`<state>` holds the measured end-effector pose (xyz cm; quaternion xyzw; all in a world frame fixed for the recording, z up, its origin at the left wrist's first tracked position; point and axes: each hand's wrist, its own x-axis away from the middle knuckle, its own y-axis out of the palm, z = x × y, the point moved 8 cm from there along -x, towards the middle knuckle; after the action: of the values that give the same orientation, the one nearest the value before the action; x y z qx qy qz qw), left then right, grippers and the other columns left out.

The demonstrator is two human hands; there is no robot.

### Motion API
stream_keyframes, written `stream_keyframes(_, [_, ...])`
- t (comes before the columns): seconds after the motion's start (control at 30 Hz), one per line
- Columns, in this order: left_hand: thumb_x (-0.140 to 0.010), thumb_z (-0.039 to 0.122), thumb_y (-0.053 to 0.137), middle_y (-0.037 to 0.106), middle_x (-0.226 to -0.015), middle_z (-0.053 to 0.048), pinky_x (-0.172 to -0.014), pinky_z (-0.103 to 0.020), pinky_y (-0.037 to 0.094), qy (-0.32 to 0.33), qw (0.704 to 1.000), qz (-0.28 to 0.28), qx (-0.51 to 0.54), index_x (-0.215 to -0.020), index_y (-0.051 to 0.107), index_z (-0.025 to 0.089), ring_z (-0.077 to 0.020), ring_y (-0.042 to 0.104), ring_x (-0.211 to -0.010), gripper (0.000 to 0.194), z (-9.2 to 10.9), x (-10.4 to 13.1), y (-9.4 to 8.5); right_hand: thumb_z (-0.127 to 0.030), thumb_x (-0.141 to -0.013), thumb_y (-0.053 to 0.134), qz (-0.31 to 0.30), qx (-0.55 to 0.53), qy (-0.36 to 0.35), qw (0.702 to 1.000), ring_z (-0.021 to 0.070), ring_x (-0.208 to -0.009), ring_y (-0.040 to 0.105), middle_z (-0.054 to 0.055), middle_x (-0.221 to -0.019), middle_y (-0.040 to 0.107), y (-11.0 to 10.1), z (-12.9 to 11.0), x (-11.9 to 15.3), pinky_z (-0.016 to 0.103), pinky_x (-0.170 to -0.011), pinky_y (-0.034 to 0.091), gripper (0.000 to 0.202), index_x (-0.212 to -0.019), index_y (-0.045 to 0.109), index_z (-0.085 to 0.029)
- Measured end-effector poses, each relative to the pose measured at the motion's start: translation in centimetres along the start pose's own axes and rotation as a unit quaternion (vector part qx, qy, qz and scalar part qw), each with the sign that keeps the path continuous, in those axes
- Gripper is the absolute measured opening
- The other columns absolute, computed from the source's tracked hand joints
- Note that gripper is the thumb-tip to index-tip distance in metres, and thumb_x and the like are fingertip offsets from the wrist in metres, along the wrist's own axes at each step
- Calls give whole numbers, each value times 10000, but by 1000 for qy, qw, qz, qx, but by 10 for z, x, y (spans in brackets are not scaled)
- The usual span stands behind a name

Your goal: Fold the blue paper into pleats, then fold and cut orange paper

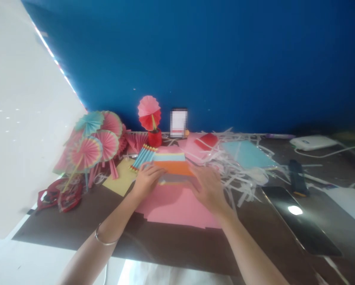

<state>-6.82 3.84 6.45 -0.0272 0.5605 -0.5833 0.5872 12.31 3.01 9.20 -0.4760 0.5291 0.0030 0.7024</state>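
An orange paper [179, 168] with a pale blue and yellow band along its far edge lies across a pink paper sheet [177, 206]. Its near edge is raised and shaded. At its left end, my left hand [147, 178] has bent fingers closed on the paper. My right hand [208, 188] grips the right end, its fingers slightly blurred and partly hidden. Just beyond the left hand lie rolled or folded blue strips [143, 157] with yellow and red ends. Under them is a yellow paper [121, 178].
Pleated paper fans [85, 152] crowd the left side, beside a red pouch-like item [70, 194]. A pink-and-red fan [149, 113] stands in a red pot [155, 137]. White paper scraps [243, 182], light blue paper [249, 153], a phone [299, 219] and a dark stapler-like object [298, 178] occupy the right.
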Motion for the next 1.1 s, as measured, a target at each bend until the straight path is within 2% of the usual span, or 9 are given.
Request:
stream_keyframes(0.07, [-844,141,462,692,-965,-68,-947,-403,361,16,1000,-15,6,-1041,618,247,-174,631,-886,272,7,2,7,-161,-855,466,-12,-15,-27,999,181,-875,574,42,-880,675,4,-12,0,357,-898,319,202,-1003,595,-208])
stream_keyframes(0.17, [-832,127,453,695,-918,-70,-977,-427,357,21,999,-33,7,-1080,599,237,-176,638,-878,309,10,4,13,-56,-851,396,-20,-28,-48,998,149,-777,578,13,-776,670,8,-20,1,354,-901,317,275,-884,622,-210])
stream_keyframes(0.27, [-810,134,488,698,-925,-62,-1005,-436,340,20,998,-47,22,-1050,618,255,-178,646,-886,299,11,4,15,-52,-845,403,-28,-32,-57,997,148,-775,574,14,-773,671,10,-22,2,352,-897,323,266,-858,625,-199])
stream_keyframes(0.4, [-777,142,532,702,-926,-55,-984,-418,382,16,998,-44,48,-968,650,263,-183,658,-875,256,14,2,12,-50,-852,393,-33,-35,-62,997,137,-762,571,5,-768,673,7,-21,1,348,-901,314,278,-858,628,-199])
stream_keyframes(0.63, [-777,179,519,703,-875,-79,-911,-387,459,65,992,-104,19,-931,657,225,-190,643,-880,211,18,1,15,-53,-863,395,-34,-42,-63,997,135,-779,565,-3,-788,680,1,-12,2,341,-902,299,293,-873,638,-217])
stream_keyframes(0.93, [-738,185,566,691,-814,-69,-861,-364,472,9,996,-53,76,-857,677,244,-199,644,-848,173,4,-4,-5,-102,-879,394,-28,-44,-41,998,163,-837,572,3,-820,694,-7,1,1,363,-892,324,296,-900,660,-231])
stream_keyframes(1.03, [-727,179,561,690,-792,-65,-844,-363,475,-1,998,-34,51,-815,679,244,-201,645,-823,161,-8,-2,-11,-91,-864,405,-10,-52,-36,998,165,-833,582,9,-830,696,-6,9,4,364,-870,349,298,-909,664,-231])
stream_keyframes(1.1, [-727,179,549,688,-759,-63,-833,-372,477,-15,1000,-1,12,-787,680,239,-206,646,-802,156,-18,0,-20,-91,-846,441,26,-45,-11,999,167,-821,587,17,-830,698,-9,19,6,350,-825,378,271,-904,666,-231])
